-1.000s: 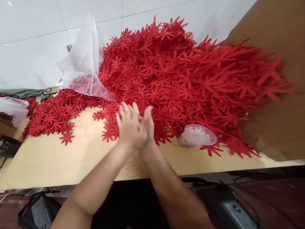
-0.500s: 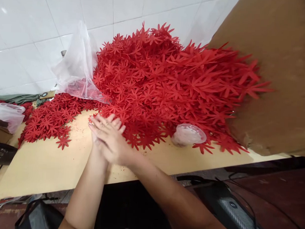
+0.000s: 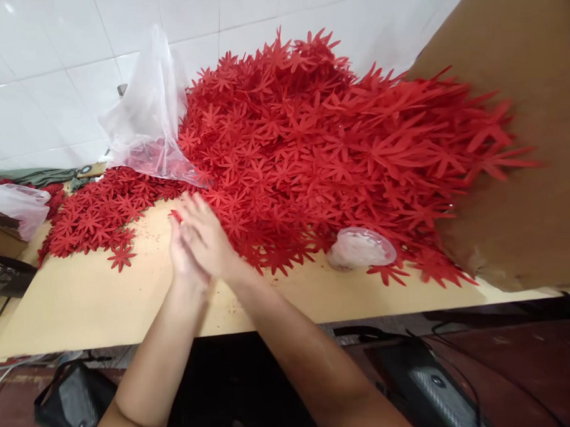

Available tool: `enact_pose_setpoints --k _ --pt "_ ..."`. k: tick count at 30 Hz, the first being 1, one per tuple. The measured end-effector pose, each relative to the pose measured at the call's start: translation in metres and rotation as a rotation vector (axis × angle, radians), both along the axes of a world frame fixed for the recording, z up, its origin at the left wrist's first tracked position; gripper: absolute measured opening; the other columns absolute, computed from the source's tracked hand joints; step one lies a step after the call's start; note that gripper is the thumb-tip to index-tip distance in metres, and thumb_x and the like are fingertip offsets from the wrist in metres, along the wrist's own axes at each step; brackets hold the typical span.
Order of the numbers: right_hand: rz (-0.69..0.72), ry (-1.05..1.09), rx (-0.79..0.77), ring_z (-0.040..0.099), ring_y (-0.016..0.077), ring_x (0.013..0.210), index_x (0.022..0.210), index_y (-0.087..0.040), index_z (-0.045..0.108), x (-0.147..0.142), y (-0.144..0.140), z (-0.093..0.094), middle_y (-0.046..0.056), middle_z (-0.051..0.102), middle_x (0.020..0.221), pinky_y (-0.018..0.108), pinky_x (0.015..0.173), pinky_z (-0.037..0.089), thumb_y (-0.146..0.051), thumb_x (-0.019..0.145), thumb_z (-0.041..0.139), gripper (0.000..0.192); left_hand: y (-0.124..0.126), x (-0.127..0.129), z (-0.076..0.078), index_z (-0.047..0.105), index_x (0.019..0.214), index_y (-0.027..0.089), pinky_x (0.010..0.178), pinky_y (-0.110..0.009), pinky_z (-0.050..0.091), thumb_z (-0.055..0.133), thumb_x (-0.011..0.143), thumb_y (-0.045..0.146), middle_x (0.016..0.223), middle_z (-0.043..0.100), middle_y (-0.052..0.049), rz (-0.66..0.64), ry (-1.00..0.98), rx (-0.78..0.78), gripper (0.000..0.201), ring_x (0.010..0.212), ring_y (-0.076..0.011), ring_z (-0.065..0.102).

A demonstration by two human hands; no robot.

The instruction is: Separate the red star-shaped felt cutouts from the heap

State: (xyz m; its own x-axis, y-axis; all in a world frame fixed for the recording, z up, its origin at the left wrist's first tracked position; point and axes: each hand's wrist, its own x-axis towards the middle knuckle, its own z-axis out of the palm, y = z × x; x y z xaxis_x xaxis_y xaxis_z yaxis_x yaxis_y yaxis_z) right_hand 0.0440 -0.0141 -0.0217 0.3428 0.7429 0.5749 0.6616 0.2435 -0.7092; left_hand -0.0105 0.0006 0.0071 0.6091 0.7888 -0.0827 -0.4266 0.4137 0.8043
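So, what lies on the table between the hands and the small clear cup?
In the head view, between the hands and the clear cup lies the front edge of the red flower pile, with bare table just below it.

You see matt red paper-like flowers (image 3: 315,140) heaped on smooth pale wood tabletop (image 3: 99,300), beside a thin glossy plastic bag (image 3: 148,121), rough brown cardboard (image 3: 526,122) and shiny white tiles (image 3: 47,62).

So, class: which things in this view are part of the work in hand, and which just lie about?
In hand: left hand, right hand, red paper flowers.
Lying about: plastic bag, clear lidded cup, cardboard sheet.
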Motion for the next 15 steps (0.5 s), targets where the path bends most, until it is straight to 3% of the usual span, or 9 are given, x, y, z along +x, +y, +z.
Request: enact_pose_setpoints --k 2,4,7,10,15 --pt "-0.146 0.169 0.014 0.022 0.027 0.144 0.132 -0.022 0.054 0.018 0.013 0.0 0.007 0.045 0.145 0.052 0.119 0.012 -0.072 0.085 0.021 0.076 -0.006 0.003 0.002 0.051 0.13 0.028 0.105 -0.031 0.042 0.02 0.094 0.053 0.136 0.056 -0.001 -0.078 -0.066 -0.075 0.054 0.13 -0.0164 0.048" --pt "-0.206 0.301 0.039 0.034 0.0278 0.139 0.124 -0.02 0.06 0.034 0.022 -0.002 0.01 0.054 0.136 0.05 0.118 0.017 -0.078 0.081 0.021 0.082 -0.006 0.004 0.001 0.06 0.117 0.025 0.101 -0.034 0.046 0.031 0.094 0.045 0.116 0.068 -0.003 -0.133 -0.067 -0.174 0.042 0.111 -0.0168 0.061" --pt "-0.179 0.488 -0.008 0.06 0.029 0.11 0.11 -0.015 0.066 0.045 0.02 -0.004 0.013 0.069 0.101 0.05 0.104 0.041 -0.079 0.079 0.026 0.082 0.006 0.002 -0.006 0.065 0.094 0.018 0.092 -0.035 0.051 0.044 0.089 0.028 0.077 0.07 -0.001 -0.136 0.029 -0.347 0.023 0.072 -0.0129 0.066" --pt "-0.118 0.646 -0.109 0.067 0.0244 0.08 0.106 -0.013 0.065 0.047 0.008 -0.003 0.009 0.068 0.075 0.045 0.081 0.054 -0.072 0.081 0.037 0.07 0.024 -0.005 -0.011 0.065 0.087 0.012 0.086 -0.038 0.053 0.042 0.089 0.03 0.071 0.069 -0.007 -0.194 0.077 -0.443 0.029 0.07 -0.0159 0.066" --pt "0.098 0.515 -0.127 0.066 0.0211 0.085 0.106 -0.016 0.062 0.046 0.0 0.004 0.01 0.068 0.099 0.04 0.081 0.055 -0.039 0.07 0.07 0.044 0.047 -0.009 -0.004 0.064 0.085 0.011 0.083 -0.04 0.054 0.036 0.091 0.035 0.074 0.07 -0.009 -0.245 0.045 -0.377 0.037 0.073 -0.0184 0.068"
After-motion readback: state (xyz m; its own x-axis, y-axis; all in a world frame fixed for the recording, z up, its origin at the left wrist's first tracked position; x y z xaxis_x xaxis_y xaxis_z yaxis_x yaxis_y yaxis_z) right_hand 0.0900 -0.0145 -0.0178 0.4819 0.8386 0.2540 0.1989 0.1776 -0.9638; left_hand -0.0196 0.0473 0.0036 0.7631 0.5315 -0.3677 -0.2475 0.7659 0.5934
